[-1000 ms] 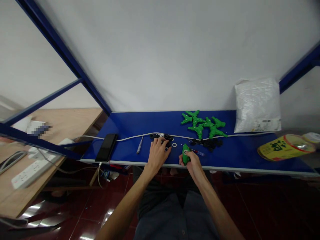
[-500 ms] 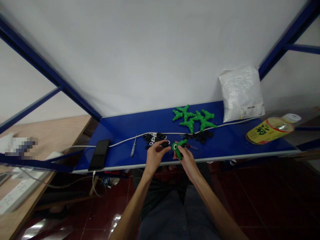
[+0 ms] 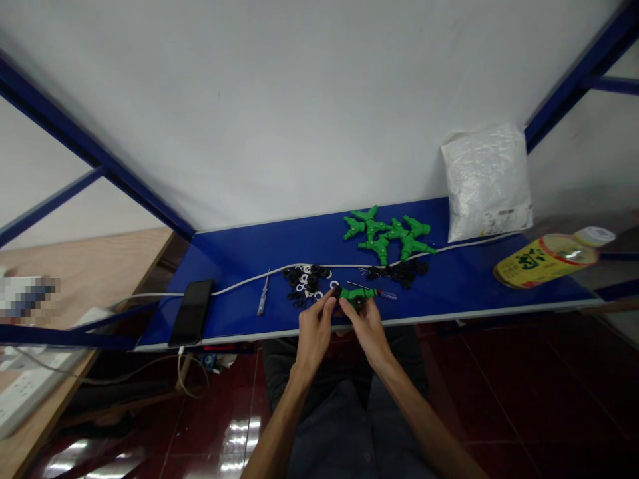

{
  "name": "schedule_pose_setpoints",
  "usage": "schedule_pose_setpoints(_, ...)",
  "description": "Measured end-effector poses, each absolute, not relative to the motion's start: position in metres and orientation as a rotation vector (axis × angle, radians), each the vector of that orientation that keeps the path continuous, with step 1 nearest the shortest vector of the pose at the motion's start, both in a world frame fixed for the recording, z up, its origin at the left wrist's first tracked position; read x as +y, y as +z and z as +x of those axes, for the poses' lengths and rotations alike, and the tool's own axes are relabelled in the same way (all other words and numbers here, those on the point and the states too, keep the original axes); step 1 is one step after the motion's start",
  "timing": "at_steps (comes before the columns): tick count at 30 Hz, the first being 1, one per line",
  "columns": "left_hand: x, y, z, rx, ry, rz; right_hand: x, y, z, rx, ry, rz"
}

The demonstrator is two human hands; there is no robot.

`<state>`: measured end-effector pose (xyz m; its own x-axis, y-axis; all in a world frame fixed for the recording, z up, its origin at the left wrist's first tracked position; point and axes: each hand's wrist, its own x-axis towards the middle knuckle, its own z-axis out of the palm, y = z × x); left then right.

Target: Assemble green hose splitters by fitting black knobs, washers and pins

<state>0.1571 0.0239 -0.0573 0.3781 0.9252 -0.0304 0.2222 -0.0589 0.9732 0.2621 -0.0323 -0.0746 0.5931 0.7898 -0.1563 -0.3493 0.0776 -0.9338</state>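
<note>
One smooth blue shelf reaches back to the wall, its straight pale front edge beneath the hands. A wrinkled plastic package bounds the right rear. The right hand grips a branched green fitting near that edge; the left hand pinches a black piece at its left end, thumb against fingers. Flat white rings lie just beyond.

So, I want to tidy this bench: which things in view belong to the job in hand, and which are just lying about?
Likely in the job: green fitting and black piece, between left hand and right hand; loose green fittings; black and white rings; small black parts; perhaps two screwdrivers.

Seemingly just lying about: phone; bottle; white package; white cable.
</note>
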Motion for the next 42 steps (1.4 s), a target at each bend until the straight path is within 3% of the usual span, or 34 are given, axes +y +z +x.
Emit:
schedule_pose_setpoints(12,0.043,-0.051,0.139,0.961,0.785,1.464,-0.033,-0.084,0.27,-0.847,0.78,-1.339)
schedule_pose_setpoints(35,0.082,-0.028,0.135,1.015,0.154,1.415,-0.042,-0.091,0.3,-1.606,0.329,-1.331)
schedule_pose_setpoints(42,0.079,-0.028,0.133,0.879,0.303,1.608,-0.044,-0.1,0.291,-1.22,0.548,-1.328)
